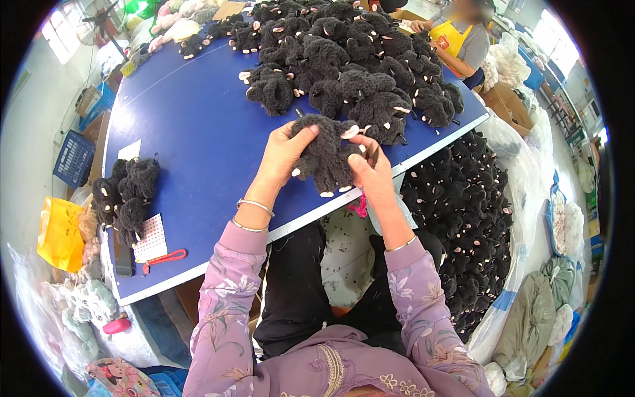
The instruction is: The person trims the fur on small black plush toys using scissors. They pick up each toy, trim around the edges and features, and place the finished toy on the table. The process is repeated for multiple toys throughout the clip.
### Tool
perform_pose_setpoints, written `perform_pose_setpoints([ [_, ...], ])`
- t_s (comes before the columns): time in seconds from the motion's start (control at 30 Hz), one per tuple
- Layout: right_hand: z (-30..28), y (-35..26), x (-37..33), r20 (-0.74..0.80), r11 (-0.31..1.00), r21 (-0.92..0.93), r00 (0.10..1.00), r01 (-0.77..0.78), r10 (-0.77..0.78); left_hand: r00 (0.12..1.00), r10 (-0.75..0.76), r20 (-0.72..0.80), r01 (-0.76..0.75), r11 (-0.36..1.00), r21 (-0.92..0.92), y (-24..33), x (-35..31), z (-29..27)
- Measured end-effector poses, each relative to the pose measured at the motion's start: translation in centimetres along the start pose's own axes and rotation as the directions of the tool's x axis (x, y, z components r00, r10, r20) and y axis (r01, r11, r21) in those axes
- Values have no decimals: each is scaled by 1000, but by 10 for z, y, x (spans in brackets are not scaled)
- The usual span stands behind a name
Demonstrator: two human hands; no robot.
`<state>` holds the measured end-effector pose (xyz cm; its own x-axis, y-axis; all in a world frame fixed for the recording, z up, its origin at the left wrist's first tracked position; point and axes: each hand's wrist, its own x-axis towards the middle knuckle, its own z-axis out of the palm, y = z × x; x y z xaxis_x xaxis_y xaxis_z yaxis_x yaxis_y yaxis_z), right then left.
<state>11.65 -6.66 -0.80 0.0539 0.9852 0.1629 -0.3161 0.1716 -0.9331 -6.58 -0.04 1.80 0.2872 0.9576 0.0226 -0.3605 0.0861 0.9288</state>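
Observation:
A black fluffy plush toy (323,152) with small white ears and feet is held between both hands over the near edge of the blue table (205,126). My left hand (284,153) grips its left side, thumb pressed on top. My right hand (374,173) pinches its right side near a white ear and foot. Something thin and dark shows among the right fingers; I cannot make out what it is. Below that hand hangs a bright pink cord (359,207). Just beyond the hands lies a big heap of similar black plush toys (344,73).
At the table's left lie several more black toys (129,192), a dotted card (151,239) and a red strap (167,258). A large bag of black plush pieces (456,225) stands at my right. A co-worker in a yellow apron (450,38) is beyond the far right edge.

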Motion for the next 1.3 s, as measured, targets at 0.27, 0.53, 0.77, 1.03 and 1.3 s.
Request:
perform_pose_setpoints([
  [0.27, -1, 10, 2, -77, 986, 65, 984, -154, 159, 999, 45, 12, -43, 988, -151, 11, -2, 0],
  [0.53, -17, -18, 11, -382, 977, -208, 916, 43, -122, 840, 372, -394, -304, 925, 226, 48, -10, -46],
  [0.77, -72, -35, 30, -545, 823, -568, 751, -4, -373, -40, 869, -493, -450, 425, 786, 86, -57, -104],
  [1.03, -54, -15, 40, -216, 610, -793, 934, 1, -283, 259, 924, -283, -420, 371, 828, 57, -46, -65],
  [1.3, -36, -7, 29, -127, 766, -641, 991, -47, -45, 837, 546, 24, -364, 524, 770, 8, -10, -20],
])
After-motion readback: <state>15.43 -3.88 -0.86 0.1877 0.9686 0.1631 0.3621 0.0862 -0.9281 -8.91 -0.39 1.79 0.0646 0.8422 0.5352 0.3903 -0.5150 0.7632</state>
